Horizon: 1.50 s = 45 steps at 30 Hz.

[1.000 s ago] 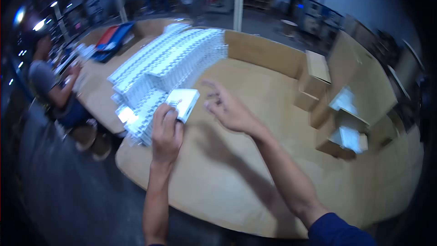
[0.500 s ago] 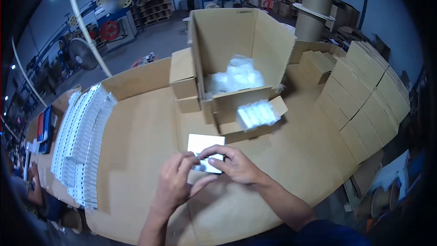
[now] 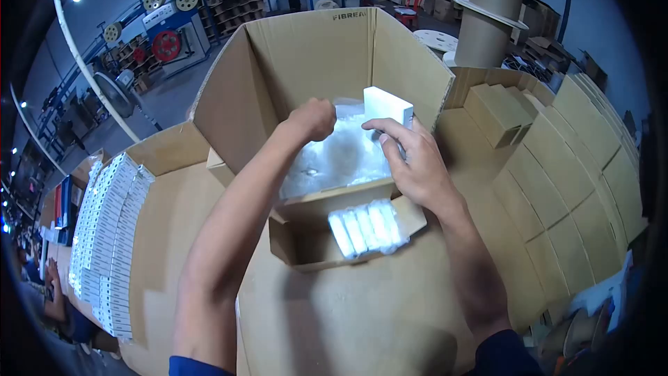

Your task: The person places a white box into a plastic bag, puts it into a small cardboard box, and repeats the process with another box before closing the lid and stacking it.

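Note:
My right hand (image 3: 415, 160) grips a small flat white box (image 3: 387, 106) and holds it upright near the right wall of the large open carton (image 3: 309, 42). Inside that carton, my left hand (image 3: 314, 120) reaches over a heap of clear plastic bags (image 3: 327, 163). Its fingers are curled closed, and what they pinch, if anything, is hidden. In front of the large carton, a small open carton (image 3: 282, 247) has several white items wrapped in clear plastic (image 3: 367, 228) at its right side.
Long stacks of white boxes (image 3: 108, 237) stand at the left of the cardboard-covered table. Closed brown cartons (image 3: 570, 188) are piled along the right side. At the far left edge another person's hand (image 3: 52, 275) shows. Large spools (image 3: 490, 21) rise behind the table.
Both hands have moved forward from the near table to the large carton. The white box is lifted in my right hand, and my left hand has left it. The view has shifted.

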Motion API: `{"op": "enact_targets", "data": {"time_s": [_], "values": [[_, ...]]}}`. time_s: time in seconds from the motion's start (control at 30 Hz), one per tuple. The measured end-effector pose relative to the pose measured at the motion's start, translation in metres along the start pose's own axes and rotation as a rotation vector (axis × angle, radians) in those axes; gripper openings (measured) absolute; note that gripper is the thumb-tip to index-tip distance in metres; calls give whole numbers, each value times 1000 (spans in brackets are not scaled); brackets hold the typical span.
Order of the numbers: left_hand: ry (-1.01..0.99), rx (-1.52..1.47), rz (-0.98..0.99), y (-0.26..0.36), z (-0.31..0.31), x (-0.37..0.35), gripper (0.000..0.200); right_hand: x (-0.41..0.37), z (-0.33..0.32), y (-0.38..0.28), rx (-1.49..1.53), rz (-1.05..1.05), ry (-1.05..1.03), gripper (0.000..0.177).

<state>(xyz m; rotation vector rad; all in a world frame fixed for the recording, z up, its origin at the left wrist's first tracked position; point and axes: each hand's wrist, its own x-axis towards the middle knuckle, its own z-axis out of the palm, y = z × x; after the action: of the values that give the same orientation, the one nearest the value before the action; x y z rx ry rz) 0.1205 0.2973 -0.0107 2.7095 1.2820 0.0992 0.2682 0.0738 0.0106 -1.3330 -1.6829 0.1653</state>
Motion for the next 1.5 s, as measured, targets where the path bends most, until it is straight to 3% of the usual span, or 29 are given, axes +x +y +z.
{"op": "enact_targets", "data": {"time_s": [0.13,0.23,0.37,0.4,0.57,0.67,0.8,0.97,1.1,1.13,1.23,1.27,1.3,1.4,1.5], "values": [[-152,309,77,-9,33,51,41,10,2,24,23,-27,24,32],[-48,436,215,-19,57,66,42,9,-4,23,36,35,18,35],[-97,444,170,-32,73,92,38,11,-1,29,4,85,-11,37],[25,401,216,-30,68,83,30,12,2,33,6,80,-11,37],[181,-2,165,-38,45,75,28,20,19,48,-16,119,-2,39],[406,-342,26,-19,15,45,25,24,30,65,-4,139,46,40],[562,-574,-20,4,-11,-12,25,27,26,50,22,237,51,46],[486,-1062,127,37,-15,-113,40,19,25,23,124,177,130,52],[449,-1330,111,73,-9,-201,36,-10,31,-20,262,175,166,53],[444,-1344,116,80,-5,-220,33,-21,30,-32,462,187,93,44],[395,-1455,62,104,4,-280,37,-68,22,-73,545,391,-34,34],[430,-1468,116,109,15,-294,39,-88,39,-68,677,236,66,28],[408,-1482,92,114,21,-312,37,-107,38,-79,720,256,33,24],[381,-1611,-29,124,42,-358,33,-160,30,-103,467,186,28,21],[479,-1696,-77,137,67,-398,26,-208,30,-116,549,240,28,19]]}}
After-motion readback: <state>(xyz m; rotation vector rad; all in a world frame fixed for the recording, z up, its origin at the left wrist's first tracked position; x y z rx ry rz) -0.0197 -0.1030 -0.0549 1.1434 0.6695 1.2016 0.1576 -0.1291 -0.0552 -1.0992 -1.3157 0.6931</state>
